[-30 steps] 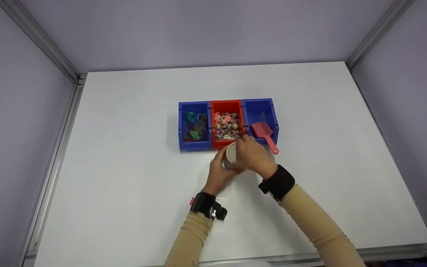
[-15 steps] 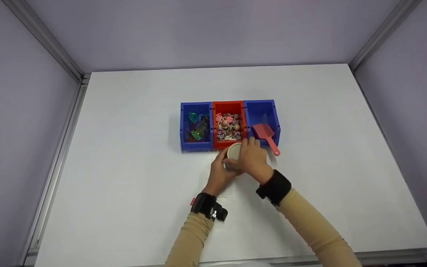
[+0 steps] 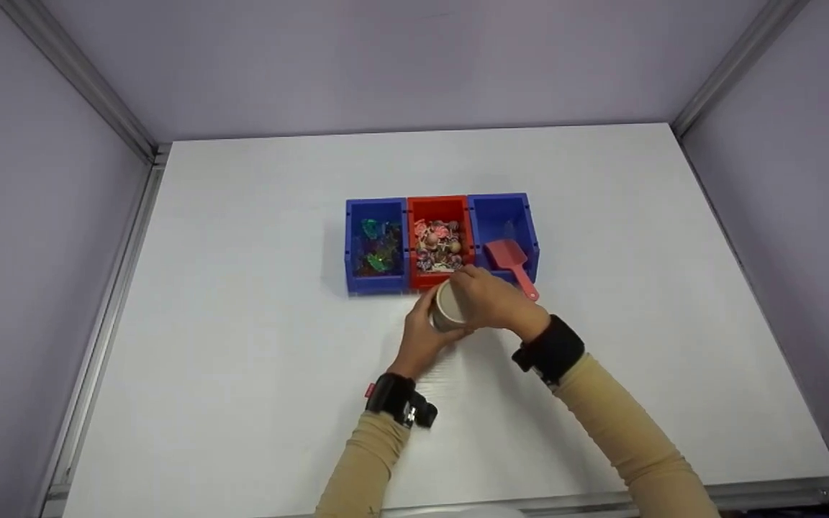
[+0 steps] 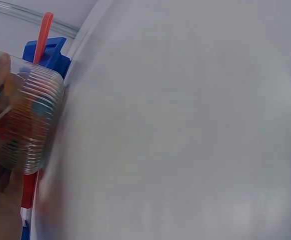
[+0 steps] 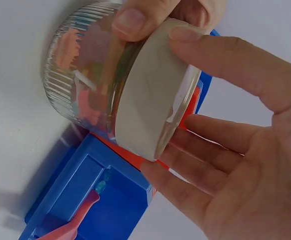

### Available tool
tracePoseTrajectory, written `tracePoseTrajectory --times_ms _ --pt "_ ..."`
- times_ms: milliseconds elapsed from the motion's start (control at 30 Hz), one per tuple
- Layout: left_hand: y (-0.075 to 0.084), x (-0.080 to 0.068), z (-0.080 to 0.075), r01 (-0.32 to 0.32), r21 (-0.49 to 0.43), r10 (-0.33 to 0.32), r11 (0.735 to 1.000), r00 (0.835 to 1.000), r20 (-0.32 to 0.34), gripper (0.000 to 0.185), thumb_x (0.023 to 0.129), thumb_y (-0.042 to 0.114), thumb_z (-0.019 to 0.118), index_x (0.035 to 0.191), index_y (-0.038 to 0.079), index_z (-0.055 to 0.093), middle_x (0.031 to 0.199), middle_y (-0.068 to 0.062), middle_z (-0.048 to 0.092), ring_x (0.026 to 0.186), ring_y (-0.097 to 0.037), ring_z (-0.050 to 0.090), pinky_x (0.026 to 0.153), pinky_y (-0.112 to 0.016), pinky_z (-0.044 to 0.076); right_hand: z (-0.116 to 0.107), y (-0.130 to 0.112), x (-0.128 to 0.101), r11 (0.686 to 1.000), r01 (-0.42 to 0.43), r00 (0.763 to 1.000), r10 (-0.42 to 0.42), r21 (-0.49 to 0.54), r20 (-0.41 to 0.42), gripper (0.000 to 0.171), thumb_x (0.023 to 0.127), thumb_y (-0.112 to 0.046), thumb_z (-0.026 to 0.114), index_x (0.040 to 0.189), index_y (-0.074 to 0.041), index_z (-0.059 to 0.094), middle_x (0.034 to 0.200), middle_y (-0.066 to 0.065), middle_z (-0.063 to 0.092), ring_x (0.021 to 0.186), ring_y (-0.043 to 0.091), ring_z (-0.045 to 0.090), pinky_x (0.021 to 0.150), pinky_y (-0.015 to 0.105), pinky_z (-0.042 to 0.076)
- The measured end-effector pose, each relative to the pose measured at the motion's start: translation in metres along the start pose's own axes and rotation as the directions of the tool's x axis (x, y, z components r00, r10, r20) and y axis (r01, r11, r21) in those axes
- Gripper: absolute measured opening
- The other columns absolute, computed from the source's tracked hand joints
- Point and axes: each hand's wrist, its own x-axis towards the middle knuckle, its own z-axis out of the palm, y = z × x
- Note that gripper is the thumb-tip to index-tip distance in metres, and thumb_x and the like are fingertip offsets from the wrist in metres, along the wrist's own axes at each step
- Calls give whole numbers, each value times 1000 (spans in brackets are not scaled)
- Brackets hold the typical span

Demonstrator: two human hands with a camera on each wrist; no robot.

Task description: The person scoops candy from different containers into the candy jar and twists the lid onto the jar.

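Note:
My left hand (image 3: 418, 338) grips a clear ribbed jar (image 5: 93, 65) from its left side. Colourful pieces show through the jar wall, too blurred to name. On top is an off-white lid (image 5: 150, 90). My right hand (image 3: 494, 298) holds the lid's rim, the thumb on one side and the fingers spread round the other. In the left wrist view, the jar (image 4: 35, 110) stands close to or on the table, and part of my left hand (image 4: 5, 210) wraps it. The jar's lower part is hidden by both hands in the head view.
Just beyond the jar stand three joined bins: a left blue bin (image 3: 376, 284) with green and dark translucent pieces, a red bin (image 3: 440, 205) with small candy-like pieces, and a right blue bin (image 3: 497, 212). A pink scoop (image 3: 508, 255) leans in the right bin, handle toward me.
My right hand first swung left and down round the lid, then returned right with its fingers shifted on the rim. My left hand keeps the jar in about the same place.

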Motion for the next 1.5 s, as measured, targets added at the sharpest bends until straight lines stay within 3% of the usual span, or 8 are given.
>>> tracePoseTrajectory --times_ms 267,500,633,767,867,967,1300,1500 --pt "0 -1 1 17 3 -17 1000 1000 -2 89 69 27 88 145 15 42 147 -7 48 137 -26 45 116 -45 39 5 -1 1 998 -57 997 56 -20 -58 74 66 -20 88 125 5 52 113 23 60 102 32 58 90 45 58" --pt "1 -1 2 21 3 -21 1000 1000 -23 90 66 23 89 143 16 44 144 -7 50 134 -26 48 114 -44 41 11 -10 -1 979 -199 972 190 -52 -140 86 63 -38 89 127 5 48 105 21 61 93 32 61 82 44 59" --pt "1 -3 4 -5 8 6 1000 999 -31 85 69 20 85 143 15 44 143 -8 50 133 -26 49 111 -41 44 18 -17 -1 960 -272 938 249 -64 -242 85 60 -44 88 117 8 52 96 23 63 85 36 65 73 46 59" --pt "-1 -4 5 -73 48 75 996 996 -40 80 70 9 78 142 10 44 142 -12 51 132 -28 51 109 -41 47 27 -27 -1 919 -388 878 346 -66 -331 81 60 -51 85 107 10 58 94 26 65 82 40 67 68 49 60" --pt "-1 -5 5 -118 76 122 990 991 -48 81 68 3 76 142 6 44 141 -15 52 130 -29 52 108 -41 48 32 -32 0 889 -452 842 402 -66 -359 77 62 -53 84 99 11 62 92 26 65 80 39 67 67 48 60" --pt "-1 -6 5 -130 91 136 987 989 -55 81 67 4 78 141 5 45 140 -15 53 130 -28 53 109 -40 48 34 -34 1 874 -483 824 430 -59 -369 73 61 -52 84 94 10 65 91 24 64 79 38 67 67 47 60" --pt "-1 -7 6 -143 82 149 986 986 -69 80 67 6 80 140 6 47 136 -15 56 126 -29 55 107 -42 48 34 -33 2 866 -498 820 450 -53 -355 72 59 -54 84 91 8 67 91 23 64 78 36 66 64 46 60" --pt "0 -5 6 -121 81 124 989 992 -28 82 69 7 80 142 4 41 141 -16 50 131 -30 50 110 -44 45 34 -33 2 857 -510 821 459 -74 -340 75 62 -55 82 96 10 65 95 23 63 82 36 66 65 47 60"
